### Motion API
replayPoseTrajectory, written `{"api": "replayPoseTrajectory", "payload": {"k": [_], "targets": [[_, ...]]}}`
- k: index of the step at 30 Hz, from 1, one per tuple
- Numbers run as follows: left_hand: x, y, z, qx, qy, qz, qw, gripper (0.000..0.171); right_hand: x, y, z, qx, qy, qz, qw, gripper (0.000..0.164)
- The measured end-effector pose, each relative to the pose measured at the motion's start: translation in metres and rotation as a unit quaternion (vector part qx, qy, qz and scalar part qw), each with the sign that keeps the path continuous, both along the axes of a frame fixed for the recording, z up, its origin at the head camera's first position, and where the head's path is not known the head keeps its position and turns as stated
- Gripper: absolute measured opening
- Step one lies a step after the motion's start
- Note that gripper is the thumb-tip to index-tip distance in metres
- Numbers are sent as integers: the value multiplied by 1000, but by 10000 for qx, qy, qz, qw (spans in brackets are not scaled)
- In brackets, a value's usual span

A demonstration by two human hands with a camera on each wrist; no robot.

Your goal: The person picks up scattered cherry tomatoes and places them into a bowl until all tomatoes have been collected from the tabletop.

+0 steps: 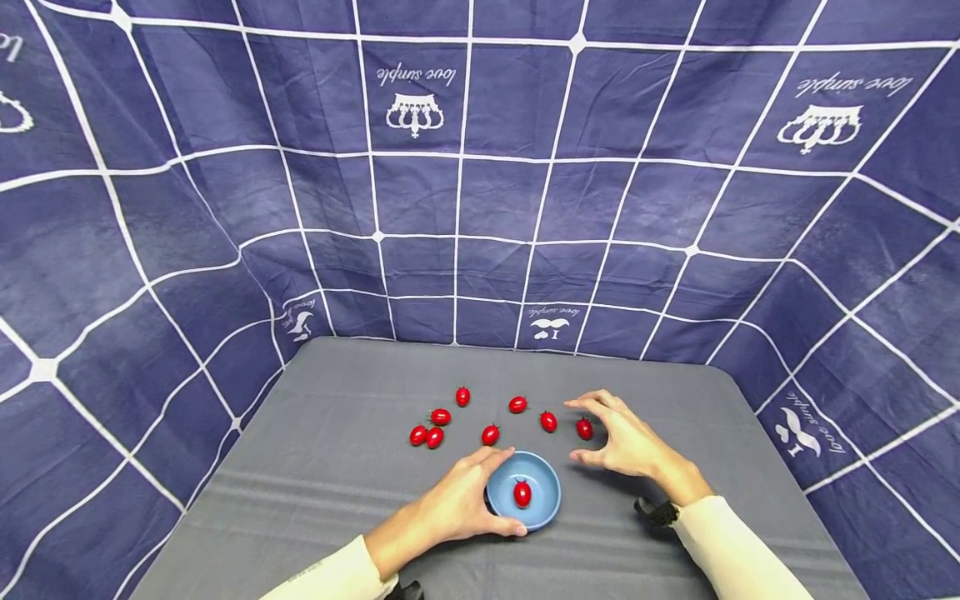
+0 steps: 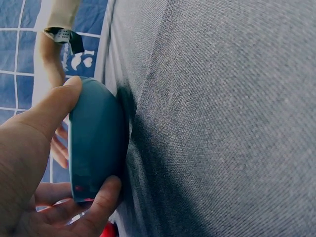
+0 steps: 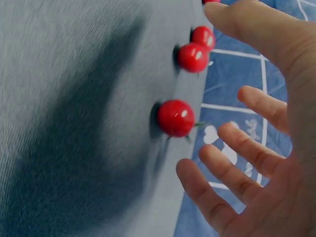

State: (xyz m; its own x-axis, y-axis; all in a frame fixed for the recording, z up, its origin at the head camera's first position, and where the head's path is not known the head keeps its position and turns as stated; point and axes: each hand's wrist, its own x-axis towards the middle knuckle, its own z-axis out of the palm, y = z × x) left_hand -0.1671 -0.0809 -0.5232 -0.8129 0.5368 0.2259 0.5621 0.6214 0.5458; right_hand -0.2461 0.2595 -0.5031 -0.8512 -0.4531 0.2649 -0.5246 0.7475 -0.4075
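Observation:
My left hand (image 1: 472,497) grips a small blue bowl (image 1: 551,475) by its left side, thumb at the near rim and fingers at the far rim. Inside the bowl lies one cherry tomato (image 1: 522,493). In the left wrist view the bowl (image 2: 96,138) is seen side-on, standing on the cloth between thumb and fingers. My right hand (image 1: 626,437) is spread around another cherry tomato (image 1: 584,428), thumb and fingers apart and not touching it. The right wrist view shows that tomato (image 3: 176,118) with a green stem, in front of the separated fingers.
Several more cherry tomatoes lie on the grey cloth-covered table (image 1: 360,392): a tomato (image 1: 548,421) and a tomato (image 1: 517,404) beyond the bowl, a tomato (image 1: 491,434) near the left fingers, and a cluster (image 1: 435,437) farther left. A blue checked curtain (image 1: 495,200) surrounds the table's back and sides.

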Motion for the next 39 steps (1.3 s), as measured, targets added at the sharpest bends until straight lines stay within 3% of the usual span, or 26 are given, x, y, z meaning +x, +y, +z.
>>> {"api": "replayPoseTrajectory", "payload": {"k": [8,16,31,39], "targets": [[-1,0,2,-48,-39,21,10000,109,-15,11,-12,-43,-147,176,9997,84],[-1,1,2,-80,12,19,10000,109,-25,15,-15,-253,-620,285,9973,70],[2,1,0,15,84,-34,10000,107,-32,19,-25,-758,-673,550,9933,35],[-1,2,1,-12,-50,-10,10000,108,-33,20,-24,-808,-859,456,9920,32]]}}
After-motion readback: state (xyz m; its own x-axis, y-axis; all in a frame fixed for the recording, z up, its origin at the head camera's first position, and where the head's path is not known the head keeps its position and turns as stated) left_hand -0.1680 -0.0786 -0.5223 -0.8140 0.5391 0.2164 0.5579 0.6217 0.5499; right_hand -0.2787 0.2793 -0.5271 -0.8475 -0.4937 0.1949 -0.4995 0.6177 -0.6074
